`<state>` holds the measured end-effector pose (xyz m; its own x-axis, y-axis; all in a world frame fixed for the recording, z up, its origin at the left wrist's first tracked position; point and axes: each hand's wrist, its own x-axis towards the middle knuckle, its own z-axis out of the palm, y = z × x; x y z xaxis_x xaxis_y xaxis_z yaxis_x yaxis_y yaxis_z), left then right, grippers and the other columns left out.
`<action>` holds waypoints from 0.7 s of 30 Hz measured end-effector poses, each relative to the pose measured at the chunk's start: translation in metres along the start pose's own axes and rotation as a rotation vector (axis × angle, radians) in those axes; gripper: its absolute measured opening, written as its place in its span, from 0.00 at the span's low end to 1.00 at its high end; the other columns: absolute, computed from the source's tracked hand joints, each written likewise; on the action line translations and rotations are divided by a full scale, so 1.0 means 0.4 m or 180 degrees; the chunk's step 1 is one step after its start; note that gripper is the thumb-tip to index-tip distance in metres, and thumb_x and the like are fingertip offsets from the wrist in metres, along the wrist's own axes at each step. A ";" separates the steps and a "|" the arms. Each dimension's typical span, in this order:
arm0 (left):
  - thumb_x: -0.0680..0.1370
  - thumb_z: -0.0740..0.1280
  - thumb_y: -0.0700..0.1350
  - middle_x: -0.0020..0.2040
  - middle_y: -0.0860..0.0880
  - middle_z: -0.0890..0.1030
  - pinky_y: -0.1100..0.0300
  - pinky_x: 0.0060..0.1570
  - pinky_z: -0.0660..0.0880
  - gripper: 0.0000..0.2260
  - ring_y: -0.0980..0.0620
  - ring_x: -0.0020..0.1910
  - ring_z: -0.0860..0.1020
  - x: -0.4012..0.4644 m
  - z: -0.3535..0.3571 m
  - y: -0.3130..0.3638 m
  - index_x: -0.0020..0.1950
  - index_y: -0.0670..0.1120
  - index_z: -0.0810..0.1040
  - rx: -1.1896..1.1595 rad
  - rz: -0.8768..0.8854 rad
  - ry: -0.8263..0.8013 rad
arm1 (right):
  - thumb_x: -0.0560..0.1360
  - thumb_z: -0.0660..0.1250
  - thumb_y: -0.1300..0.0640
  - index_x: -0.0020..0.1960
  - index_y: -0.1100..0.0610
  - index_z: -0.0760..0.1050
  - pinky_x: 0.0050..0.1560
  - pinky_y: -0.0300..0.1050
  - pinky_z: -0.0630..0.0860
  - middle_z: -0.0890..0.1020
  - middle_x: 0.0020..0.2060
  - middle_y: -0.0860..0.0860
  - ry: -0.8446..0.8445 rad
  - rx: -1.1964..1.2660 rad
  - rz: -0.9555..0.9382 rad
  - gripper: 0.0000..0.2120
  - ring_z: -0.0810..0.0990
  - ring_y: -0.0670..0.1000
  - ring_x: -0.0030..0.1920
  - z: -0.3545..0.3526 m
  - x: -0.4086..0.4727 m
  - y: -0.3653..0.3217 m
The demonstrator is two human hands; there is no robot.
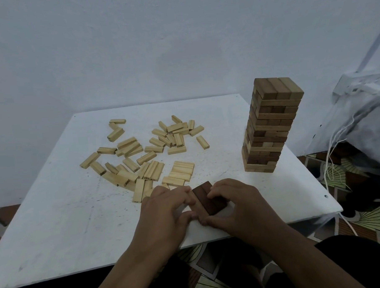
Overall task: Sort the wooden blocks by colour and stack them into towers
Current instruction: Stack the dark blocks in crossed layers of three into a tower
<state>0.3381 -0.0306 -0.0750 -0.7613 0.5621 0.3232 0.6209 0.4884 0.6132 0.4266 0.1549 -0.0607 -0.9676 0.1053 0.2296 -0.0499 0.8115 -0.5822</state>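
A square white tabletop [63, 214], matte and flecked with small dark scuffs, stands against a plain pale wall [137, 48]. Near its front edge the two hands meet around a small set of dark brown blocks [210, 199], smooth rectangular bars lying flat and side by side on the table, their long faces up. The left hand [166, 212] has its fingers curled in against the left side of the set, and the right hand [237, 209] bends its fingers over the right end, thumb low at the near side; both are closed onto the blocks (how many bars the set holds cannot be made out under the fingers). Across the middle and left of the table lie the pale blocks [141, 154], light yellowish wood with visible grain, scattered at all angles, some overlapping, a few laid in tidy rows just beyond the left hand. At the far right corner rises a tall tower [271, 127] of brown and tan blocks, three to a layer with the layers crossed, upright and well apart from the hands. Right of the table sits a translucent bag [362, 123] with white cords, over a patterned floor [362, 219].
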 end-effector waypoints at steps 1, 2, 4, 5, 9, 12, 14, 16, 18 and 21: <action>0.67 0.78 0.47 0.53 0.74 0.73 0.45 0.56 0.74 0.16 0.59 0.57 0.73 -0.001 0.000 0.000 0.47 0.60 0.75 0.0002 -0.0016 -0.0051 | 0.64 0.75 0.37 0.51 0.49 0.81 0.50 0.33 0.75 0.80 0.50 0.41 -0.0014 0.0014 0.0003 0.22 0.76 0.40 0.51 0.002 0.001 0.002; 0.67 0.79 0.46 0.54 0.73 0.74 0.45 0.58 0.72 0.15 0.60 0.57 0.72 -0.002 0.000 0.000 0.45 0.59 0.75 0.0012 -0.0034 -0.0106 | 0.63 0.76 0.39 0.51 0.49 0.82 0.50 0.32 0.73 0.81 0.51 0.42 -0.0040 0.0021 0.0018 0.21 0.76 0.40 0.51 0.003 0.002 0.004; 0.68 0.78 0.45 0.53 0.72 0.76 0.48 0.59 0.70 0.14 0.61 0.56 0.71 -0.002 0.001 0.001 0.43 0.57 0.75 0.0042 -0.0061 -0.0190 | 0.64 0.79 0.45 0.50 0.51 0.83 0.52 0.28 0.68 0.82 0.52 0.43 -0.0091 -0.0008 0.0053 0.18 0.75 0.41 0.52 0.007 0.008 0.014; 0.68 0.78 0.44 0.52 0.73 0.75 0.49 0.59 0.70 0.14 0.61 0.56 0.71 -0.001 0.001 0.002 0.42 0.57 0.74 0.0046 -0.0066 -0.0207 | 0.64 0.79 0.47 0.50 0.51 0.83 0.52 0.26 0.65 0.82 0.52 0.43 -0.0100 -0.0032 0.0064 0.17 0.73 0.40 0.52 0.008 0.011 0.018; 0.68 0.78 0.45 0.51 0.74 0.75 0.53 0.56 0.67 0.14 0.64 0.57 0.70 -0.001 0.004 -0.005 0.42 0.57 0.74 0.0042 -0.0114 -0.0224 | 0.65 0.80 0.48 0.50 0.52 0.84 0.51 0.22 0.62 0.80 0.53 0.41 -0.0169 -0.0080 0.0134 0.16 0.70 0.37 0.53 0.012 0.017 0.025; 0.69 0.78 0.45 0.51 0.74 0.75 0.57 0.54 0.62 0.14 0.66 0.57 0.68 0.000 0.004 -0.004 0.42 0.57 0.74 0.0078 -0.0101 -0.0226 | 0.65 0.80 0.48 0.50 0.52 0.84 0.52 0.23 0.62 0.82 0.54 0.45 -0.0162 -0.0104 0.0094 0.16 0.70 0.38 0.53 0.012 0.016 0.026; 0.68 0.78 0.45 0.51 0.73 0.75 0.56 0.54 0.63 0.16 0.65 0.56 0.69 0.001 0.004 -0.001 0.41 0.59 0.72 0.0064 -0.0104 -0.0218 | 0.63 0.80 0.45 0.50 0.51 0.83 0.52 0.24 0.64 0.81 0.53 0.43 -0.0118 -0.0069 0.0066 0.18 0.72 0.38 0.52 0.011 0.014 0.025; 0.67 0.79 0.45 0.50 0.72 0.76 0.53 0.54 0.67 0.18 0.64 0.54 0.69 0.001 0.006 -0.002 0.39 0.61 0.71 0.0080 -0.0122 -0.0189 | 0.60 0.77 0.38 0.50 0.48 0.82 0.52 0.27 0.68 0.78 0.52 0.38 -0.0089 0.0003 0.0050 0.23 0.73 0.38 0.52 0.008 0.010 0.017; 0.65 0.79 0.47 0.49 0.71 0.77 0.53 0.52 0.69 0.17 0.64 0.54 0.70 0.001 0.007 -0.005 0.38 0.60 0.72 0.0101 -0.0145 -0.0129 | 0.59 0.74 0.33 0.51 0.46 0.80 0.52 0.33 0.73 0.77 0.52 0.36 -0.0086 0.0037 -0.0029 0.26 0.74 0.39 0.54 0.007 0.009 0.009; 0.64 0.80 0.49 0.47 0.69 0.79 0.55 0.50 0.67 0.14 0.64 0.52 0.69 0.001 0.000 -0.003 0.39 0.61 0.76 0.0132 -0.0102 -0.0097 | 0.61 0.74 0.34 0.51 0.44 0.76 0.51 0.41 0.76 0.78 0.51 0.37 -0.0049 0.0081 -0.0096 0.24 0.75 0.41 0.53 0.009 0.008 0.007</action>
<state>0.3371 -0.0310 -0.0758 -0.7753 0.5655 0.2812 0.6039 0.5334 0.5923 0.4226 0.1556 -0.0643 -0.9692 0.0721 0.2354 -0.0850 0.7993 -0.5949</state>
